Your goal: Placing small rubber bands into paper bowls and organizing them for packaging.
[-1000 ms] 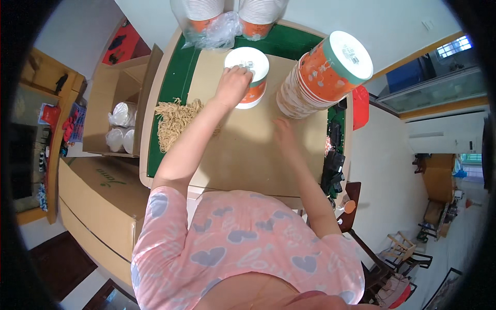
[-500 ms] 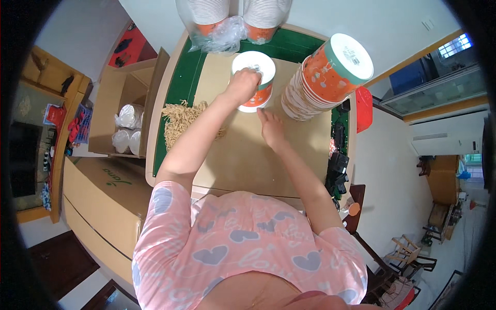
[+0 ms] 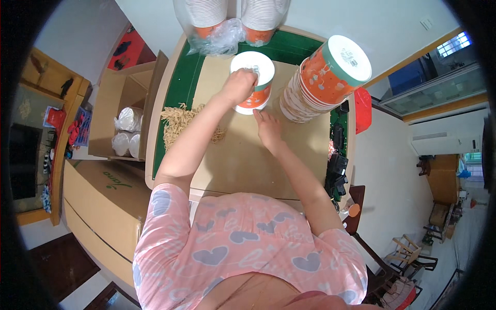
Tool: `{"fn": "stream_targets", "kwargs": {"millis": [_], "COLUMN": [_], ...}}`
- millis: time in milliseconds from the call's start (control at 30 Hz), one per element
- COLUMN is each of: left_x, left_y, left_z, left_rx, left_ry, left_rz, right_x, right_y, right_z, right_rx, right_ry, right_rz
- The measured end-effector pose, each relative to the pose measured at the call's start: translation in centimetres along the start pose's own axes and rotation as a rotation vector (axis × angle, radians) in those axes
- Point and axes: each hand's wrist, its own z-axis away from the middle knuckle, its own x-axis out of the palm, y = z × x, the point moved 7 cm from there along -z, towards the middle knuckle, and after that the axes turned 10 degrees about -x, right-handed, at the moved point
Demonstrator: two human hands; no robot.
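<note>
Pink cloth with grey hearts fills the lower edge, the person's own top, and both bare forearms reach up from it over a counter (image 3: 243, 170) covered with plain brown cardboard. Their right hand (image 3: 267, 129) lies on the cardboard just beside the base of an orange paper cup (image 3: 253, 82), fingers held together and flat. Their left hand (image 3: 238, 87) rests on the cup's white top, fingers curled against it; whether they pinch anything there I cannot tell.

That cup stands upright near the counter's far middle, and its top looks closed, so I judge this one nearly finished. A loose heap of dry yellow noodles (image 3: 181, 121) to the left suggests more filling is left. To the right a tilted stack of matching cups (image 3: 323, 85) with a white lid on top leans near the single cup.

Further off, two bagged sleeves of empty cups (image 3: 227, 18) sit at the back on green felt. Left of the counter stand an open carton of white rolls (image 3: 126, 129) and a closed carton (image 3: 103, 206); white walls and wooden chairs lie beyond.
</note>
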Motion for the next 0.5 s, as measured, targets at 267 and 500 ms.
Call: {"fn": "stream_targets", "kwargs": {"millis": [267, 500], "left_x": [-4.1, -18.1], "left_y": [0.4, 1.3], "left_z": [-1.2, 0.1], "left_rx": [-0.007, -0.018], "left_ry": [0.080, 0.261], "left_rz": [0.061, 0.640], "right_x": [-0.7, -1.0], "right_y": [-0.3, 0.9], "right_z": [-1.2, -1.6], "right_rx": [0.024, 0.043], "right_ry": [-0.039, 0.019], "right_rz": [-0.073, -0.346]}}
